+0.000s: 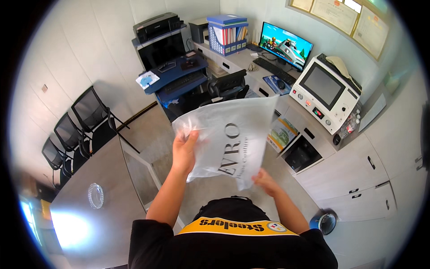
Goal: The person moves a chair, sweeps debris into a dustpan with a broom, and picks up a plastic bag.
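A translucent white plastic bag (228, 139) with dark lettering is stretched out in front of my body, above the floor. My left hand (184, 150) grips its left side, the thumb lying over the front and the other fingers partly hidden by the film. At the bag's lower right corner, my right hand (265, 181) pinches the edge; it is slightly blurred. The bag looks flat, and I cannot make out anything inside it.
To my left stands a wooden table (103, 233) with a glass ashtray (96, 196). Black mesh chairs (91, 107) line the wall. Ahead are a blue computer desk (174, 74), a lit monitor (286, 45) and a white device with a screen (326, 92). A trash bin (323, 222) sits at right.
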`<control>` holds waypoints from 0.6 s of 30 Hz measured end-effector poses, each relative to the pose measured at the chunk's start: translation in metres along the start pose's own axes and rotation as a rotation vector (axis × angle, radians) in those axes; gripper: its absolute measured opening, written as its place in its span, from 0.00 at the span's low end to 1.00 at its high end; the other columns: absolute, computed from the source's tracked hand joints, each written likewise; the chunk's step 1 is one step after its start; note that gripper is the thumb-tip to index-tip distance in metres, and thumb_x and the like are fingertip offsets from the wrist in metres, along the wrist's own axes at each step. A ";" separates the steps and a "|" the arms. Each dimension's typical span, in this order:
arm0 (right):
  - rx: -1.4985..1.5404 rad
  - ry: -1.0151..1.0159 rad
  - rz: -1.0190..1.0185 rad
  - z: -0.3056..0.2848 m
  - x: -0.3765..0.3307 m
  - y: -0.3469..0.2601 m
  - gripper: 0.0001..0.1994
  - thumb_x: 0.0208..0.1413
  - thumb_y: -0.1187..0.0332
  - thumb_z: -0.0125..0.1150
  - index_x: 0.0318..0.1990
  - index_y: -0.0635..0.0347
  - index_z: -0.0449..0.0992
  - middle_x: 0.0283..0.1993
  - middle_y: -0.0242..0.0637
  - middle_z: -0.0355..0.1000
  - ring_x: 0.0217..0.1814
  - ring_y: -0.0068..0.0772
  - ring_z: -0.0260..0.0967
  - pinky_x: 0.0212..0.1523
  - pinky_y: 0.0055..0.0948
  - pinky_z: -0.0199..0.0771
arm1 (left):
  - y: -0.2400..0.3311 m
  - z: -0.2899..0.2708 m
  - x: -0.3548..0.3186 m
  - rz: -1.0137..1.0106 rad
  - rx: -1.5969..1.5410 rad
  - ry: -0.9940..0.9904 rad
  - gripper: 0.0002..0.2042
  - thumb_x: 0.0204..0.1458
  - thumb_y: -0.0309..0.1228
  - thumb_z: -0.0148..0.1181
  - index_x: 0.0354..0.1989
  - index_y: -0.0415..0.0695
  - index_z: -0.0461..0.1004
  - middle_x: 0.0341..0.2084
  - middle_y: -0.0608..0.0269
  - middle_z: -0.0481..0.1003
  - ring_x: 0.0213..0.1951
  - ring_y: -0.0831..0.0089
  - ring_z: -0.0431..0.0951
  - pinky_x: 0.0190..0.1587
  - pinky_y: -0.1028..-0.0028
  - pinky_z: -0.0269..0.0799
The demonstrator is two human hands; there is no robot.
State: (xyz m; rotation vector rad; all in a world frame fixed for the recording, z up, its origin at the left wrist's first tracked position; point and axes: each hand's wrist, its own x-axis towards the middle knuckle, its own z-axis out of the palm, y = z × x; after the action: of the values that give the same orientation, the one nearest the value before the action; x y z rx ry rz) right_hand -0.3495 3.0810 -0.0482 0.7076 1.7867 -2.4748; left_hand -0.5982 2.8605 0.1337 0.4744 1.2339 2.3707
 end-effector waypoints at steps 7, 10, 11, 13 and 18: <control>-0.217 -0.296 0.244 -0.024 0.075 0.050 0.55 0.46 0.53 0.76 0.75 0.56 0.43 0.76 0.49 0.48 0.78 0.48 0.45 0.73 0.44 0.49 | 0.023 0.021 -0.011 0.147 0.035 0.246 0.08 0.65 0.30 0.52 0.50 0.47 0.68 0.42 0.70 0.73 0.46 0.72 0.75 0.55 0.52 0.74; -0.268 -0.341 0.219 -0.032 0.078 0.038 0.55 0.46 0.52 0.76 0.75 0.55 0.44 0.76 0.49 0.46 0.78 0.50 0.44 0.73 0.48 0.48 | 0.029 0.033 -0.019 0.186 0.009 0.338 0.06 0.64 0.31 0.52 0.48 0.49 0.69 0.41 0.71 0.73 0.46 0.72 0.75 0.53 0.53 0.75; -0.270 -0.347 0.195 -0.036 0.084 0.040 0.54 0.45 0.52 0.76 0.75 0.54 0.45 0.76 0.49 0.47 0.77 0.49 0.45 0.73 0.47 0.48 | 0.033 0.040 -0.023 0.188 -0.004 0.367 0.05 0.64 0.31 0.53 0.46 0.50 0.70 0.40 0.71 0.73 0.45 0.71 0.75 0.52 0.53 0.75; -0.244 -0.301 0.061 -0.061 0.115 0.076 0.48 0.48 0.57 0.75 0.73 0.54 0.50 0.72 0.46 0.56 0.72 0.47 0.57 0.67 0.43 0.59 | 0.036 0.062 -0.024 0.193 -0.015 0.418 0.03 0.64 0.31 0.52 0.43 0.51 0.71 0.40 0.72 0.74 0.45 0.70 0.75 0.49 0.55 0.75; -0.028 -0.497 0.115 -0.030 0.113 0.003 0.36 0.54 0.77 0.64 0.70 0.56 0.55 0.65 0.45 0.65 0.58 0.38 0.72 0.55 0.37 0.75 | 0.056 0.031 -0.072 0.291 0.031 0.605 0.03 0.65 0.32 0.52 0.43 0.51 0.71 0.40 0.72 0.74 0.45 0.72 0.75 0.47 0.57 0.75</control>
State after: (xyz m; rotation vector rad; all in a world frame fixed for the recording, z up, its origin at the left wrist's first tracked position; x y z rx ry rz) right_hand -0.4392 3.1356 -0.0989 0.1591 1.5406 -2.2788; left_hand -0.5333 2.8162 0.1895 -0.0833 1.5354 2.8677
